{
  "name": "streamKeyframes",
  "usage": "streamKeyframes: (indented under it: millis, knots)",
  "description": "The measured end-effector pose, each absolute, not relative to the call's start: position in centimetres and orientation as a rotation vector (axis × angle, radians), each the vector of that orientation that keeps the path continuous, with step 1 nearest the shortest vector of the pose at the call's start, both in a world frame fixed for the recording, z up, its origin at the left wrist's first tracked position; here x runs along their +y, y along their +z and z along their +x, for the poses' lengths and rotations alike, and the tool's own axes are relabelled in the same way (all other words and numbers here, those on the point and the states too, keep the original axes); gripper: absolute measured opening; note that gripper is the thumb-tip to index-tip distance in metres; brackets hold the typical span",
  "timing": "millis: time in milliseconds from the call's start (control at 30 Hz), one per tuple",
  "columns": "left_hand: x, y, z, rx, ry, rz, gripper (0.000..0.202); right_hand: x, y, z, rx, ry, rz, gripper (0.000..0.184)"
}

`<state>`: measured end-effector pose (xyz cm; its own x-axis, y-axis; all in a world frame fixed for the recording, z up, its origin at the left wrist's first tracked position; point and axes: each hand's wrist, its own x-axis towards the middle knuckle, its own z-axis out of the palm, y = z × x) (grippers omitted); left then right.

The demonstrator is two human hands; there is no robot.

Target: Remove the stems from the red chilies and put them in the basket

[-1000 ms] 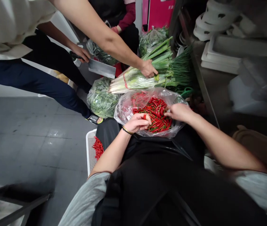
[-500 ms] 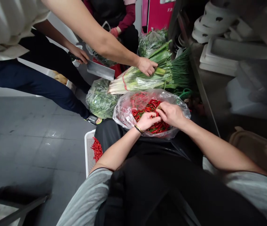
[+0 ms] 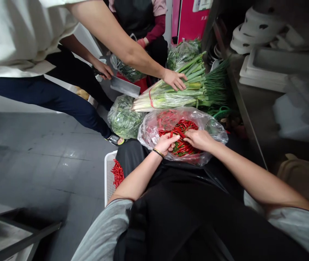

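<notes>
The plastic bag, centre frame, holds many chillies, apparently left to do; the white basket, lower left, shows a smaller pile, seemingly done. My left hand pinches chillies; what my right hand grips, I cannot tell.

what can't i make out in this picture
In the head view:
Anything in left hand or right hand: too small, partly hidden by fingers.
Part of basket: covered by leg and left arm.
Standing person: head cut off by picture edge.
Notice on cabinet: too small to read.
</notes>
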<state>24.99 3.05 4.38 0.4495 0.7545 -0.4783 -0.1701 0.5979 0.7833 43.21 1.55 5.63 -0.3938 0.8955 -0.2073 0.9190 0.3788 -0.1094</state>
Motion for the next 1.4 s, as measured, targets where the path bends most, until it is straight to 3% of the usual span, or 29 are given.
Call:
streamKeyframes:
  millis: [133,300,367,467,667,800,933,1067,1200,1400]
  knots:
    - [2.2,4.7,25.5,0.846,0.686,0.725,0.048,-0.4,6.8,41.8,2.794,-0.421,1.415,0.033]
    - [1.7,5.9,25.0,0.839,0.776,0.881,0.046,-0.1,7.6,42.5,2.745,-1.012,1.129,0.029]
    - [2.1,6.6,24.8,0.884,0.938,0.936,0.041,1.1,8.0,43.7,2.573,-0.958,1.333,0.029]
    - [3.0,6.8,24.1,0.836,0.913,0.883,0.032,2.4,7.8,45.3,2.364,-0.639,1.729,0.031]
    - [2.6,4.4,23.0,0.541,0.541,0.643,0.023,0.4,4.9,44.9,2.081,-0.51,1.6,0.029]
    - [1.9,3.9,23.0,0.585,0.514,0.703,0.029,0.8,4.9,45.8,2.233,-0.617,1.662,0.015]
    - [2.1,4.2,23.5,0.632,0.611,0.698,0.031,2.4,6.5,46.4,2.322,-0.931,1.978,0.013]
    - [2.3,4.0,23.3,0.688,0.614,0.739,0.036,3.1,6.7,46.0,2.368,-1.084,2.144,0.028]
    - [2.5,3.6,22.2,0.687,0.564,0.788,0.037,3.0,6.0,46.9,2.289,-0.845,2.178,0.021]
    - [2.6,3.6,22.2,0.719,0.609,0.749,0.039,2.6,3.4,44.6,2.038,-0.71,2.078,0.044]
